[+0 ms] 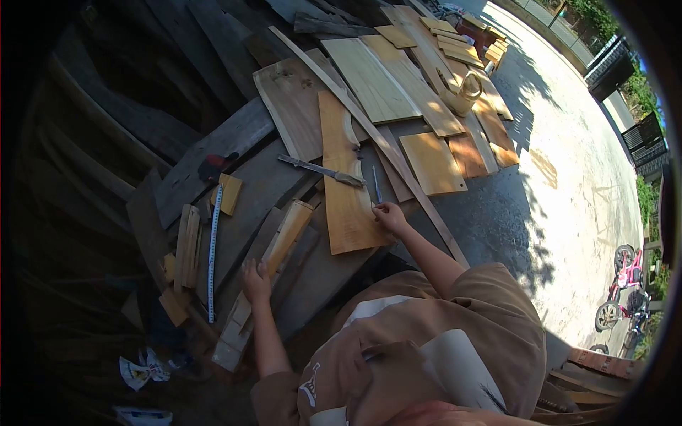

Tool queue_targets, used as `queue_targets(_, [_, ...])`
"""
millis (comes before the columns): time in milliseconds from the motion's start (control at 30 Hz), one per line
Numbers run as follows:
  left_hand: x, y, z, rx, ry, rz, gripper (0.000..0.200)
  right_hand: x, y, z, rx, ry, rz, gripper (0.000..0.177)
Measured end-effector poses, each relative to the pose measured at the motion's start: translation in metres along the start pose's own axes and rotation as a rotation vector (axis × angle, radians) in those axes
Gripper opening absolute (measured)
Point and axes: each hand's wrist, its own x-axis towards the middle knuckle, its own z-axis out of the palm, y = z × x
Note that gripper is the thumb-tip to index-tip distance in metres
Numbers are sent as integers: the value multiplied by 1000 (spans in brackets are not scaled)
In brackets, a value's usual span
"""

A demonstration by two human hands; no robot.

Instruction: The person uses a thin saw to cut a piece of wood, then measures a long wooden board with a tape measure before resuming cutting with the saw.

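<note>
My right hand [391, 218] has its fingers curled in a pinch at the right edge of a wooden board [348, 224] with a wavy side. Across this board lies a long, thin tool [323, 170] with a narrow blade and a thicker handle. A slim blue pen-like stick [377, 186] rests just above my right hand. My left hand [257, 282] lies with fingers stretched out on a narrow wooden strip [288, 234]. Left of it, a white measuring tape [214, 263] is drawn out, near a red and black object [217, 167].
Several sawn boards [369, 78] cover the far side of the work surface, crossed by a long thin batten [383, 145]. A woven basket-like object [465, 96] stands on them. Small wood blocks [188, 245] are at left. Bicycles [624, 291] are on the sunlit concrete [568, 177].
</note>
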Motion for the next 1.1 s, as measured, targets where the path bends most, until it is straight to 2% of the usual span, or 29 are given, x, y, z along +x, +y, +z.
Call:
queue_targets(333, [-17,16,2,198,67,34,51,-6,0,-1,-21,16,-4,30])
queue_targets(500, [-29,12,18,194,207,220,50,1,1,5,-54,14,-73,30])
queue_targets(733, [-36,10,29,191,233,236,37,2,-5,15,-156,-11,-124,29])
queue_targets(933, [-20,17,9,247,312,278,36,0,-21,14,-101,-32,-134,26])
queue_targets(1100, [-26,16,28,247,305,241,39,-1,-26,16,-108,-65,-119,26])
